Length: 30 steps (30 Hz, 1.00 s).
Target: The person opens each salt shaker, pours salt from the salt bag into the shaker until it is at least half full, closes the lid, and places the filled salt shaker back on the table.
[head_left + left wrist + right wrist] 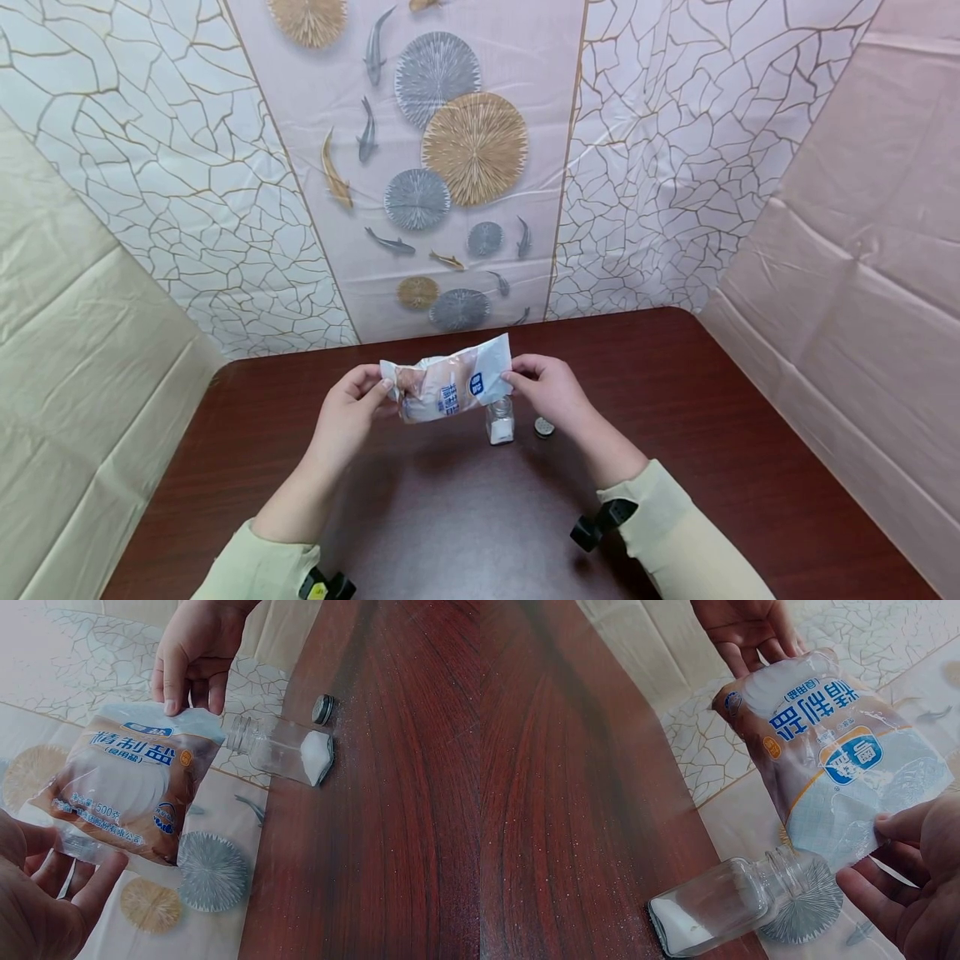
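While pinching the salt bag [442, 387] by opposite ends with left hand [349, 410] and right hand [552, 392], above the table [450, 517] near the uncapped glass bottle [500, 427], could topple the bottle by dipping too low, or cause a spill by tilting, if unsealed.

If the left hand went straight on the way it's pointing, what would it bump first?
Probably the bag of refined salt: the left hand pinches one end, and the rest seems to lie just ahead, though depth is hard to judge.
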Tool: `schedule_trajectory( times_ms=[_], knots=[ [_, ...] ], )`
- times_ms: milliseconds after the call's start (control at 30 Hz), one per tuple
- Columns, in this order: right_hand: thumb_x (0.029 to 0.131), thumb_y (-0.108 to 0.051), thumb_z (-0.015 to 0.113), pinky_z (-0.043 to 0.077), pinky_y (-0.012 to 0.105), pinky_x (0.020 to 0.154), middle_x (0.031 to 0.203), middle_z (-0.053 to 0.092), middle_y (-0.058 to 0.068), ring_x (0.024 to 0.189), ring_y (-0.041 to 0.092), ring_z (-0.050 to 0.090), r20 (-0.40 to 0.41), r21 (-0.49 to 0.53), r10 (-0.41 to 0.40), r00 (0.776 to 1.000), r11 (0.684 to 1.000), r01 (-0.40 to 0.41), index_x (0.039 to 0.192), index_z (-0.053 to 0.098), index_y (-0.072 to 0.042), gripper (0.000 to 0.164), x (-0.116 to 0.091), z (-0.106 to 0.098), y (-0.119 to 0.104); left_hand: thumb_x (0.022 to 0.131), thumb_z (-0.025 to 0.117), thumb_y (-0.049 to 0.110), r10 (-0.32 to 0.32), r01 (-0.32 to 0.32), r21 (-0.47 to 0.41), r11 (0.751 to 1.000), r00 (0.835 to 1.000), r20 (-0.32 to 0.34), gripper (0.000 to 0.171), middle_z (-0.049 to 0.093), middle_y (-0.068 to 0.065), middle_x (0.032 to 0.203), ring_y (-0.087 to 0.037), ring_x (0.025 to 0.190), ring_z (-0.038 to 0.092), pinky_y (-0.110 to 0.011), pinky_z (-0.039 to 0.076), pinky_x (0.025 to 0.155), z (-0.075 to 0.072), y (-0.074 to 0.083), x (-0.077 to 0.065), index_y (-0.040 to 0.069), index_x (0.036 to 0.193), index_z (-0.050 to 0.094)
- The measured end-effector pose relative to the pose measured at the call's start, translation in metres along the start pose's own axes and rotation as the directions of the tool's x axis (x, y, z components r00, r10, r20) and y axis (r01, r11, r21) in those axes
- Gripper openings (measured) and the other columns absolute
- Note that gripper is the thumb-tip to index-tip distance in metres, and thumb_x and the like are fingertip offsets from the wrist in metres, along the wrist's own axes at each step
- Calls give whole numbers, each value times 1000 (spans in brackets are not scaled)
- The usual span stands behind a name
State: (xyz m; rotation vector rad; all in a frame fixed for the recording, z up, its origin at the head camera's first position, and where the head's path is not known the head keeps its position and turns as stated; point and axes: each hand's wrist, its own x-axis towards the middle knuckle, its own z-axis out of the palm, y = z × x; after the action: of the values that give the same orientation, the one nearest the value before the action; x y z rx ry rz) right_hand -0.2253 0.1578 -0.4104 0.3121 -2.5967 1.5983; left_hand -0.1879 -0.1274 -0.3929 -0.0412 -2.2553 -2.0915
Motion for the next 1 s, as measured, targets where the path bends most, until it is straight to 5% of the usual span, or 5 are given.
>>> schedule_trajectory(
  times_ms=[333, 567, 1000],
  knots=[
    [92, -10, 70, 59, 43, 76, 95, 72, 10, 87, 33, 70, 10, 13, 2, 1000, 1000, -2, 103, 73, -3, 13, 1, 2, 4, 99, 57, 4, -2, 2, 9, 1000, 1000, -2, 21, 69, -11, 100, -23, 89, 67, -47, 57, 85, -1, -1, 0, -5, 117, 59],
    [92, -10, 69, 59, 32, 72, 95, 72, 10, 88, 34, 70, 5, 19, 6, 1000, 1000, -7, 103, 73, -2, 13, 1, 2, 4, 99, 57, 4, 4, -4, 8, 1000, 1000, 4, 20, 69, -10, 98, -18, 86, 67, -42, 59, 82, -1, -1, 1, -6, 117, 59],
    [92, -10, 70, 59, 31, 71, 95, 72, 10, 82, 24, 70, 4, 15, 11, 1000, 1000, -11, 103, 73, -3, 13, 2, 2, 6, 99, 58, 5, -6, 6, 12, 1000, 1000, 8, 21, 69, -10, 100, -26, 92, 67, -44, 58, 83, 0, 1, 0, -5, 117, 59]
  ],
)
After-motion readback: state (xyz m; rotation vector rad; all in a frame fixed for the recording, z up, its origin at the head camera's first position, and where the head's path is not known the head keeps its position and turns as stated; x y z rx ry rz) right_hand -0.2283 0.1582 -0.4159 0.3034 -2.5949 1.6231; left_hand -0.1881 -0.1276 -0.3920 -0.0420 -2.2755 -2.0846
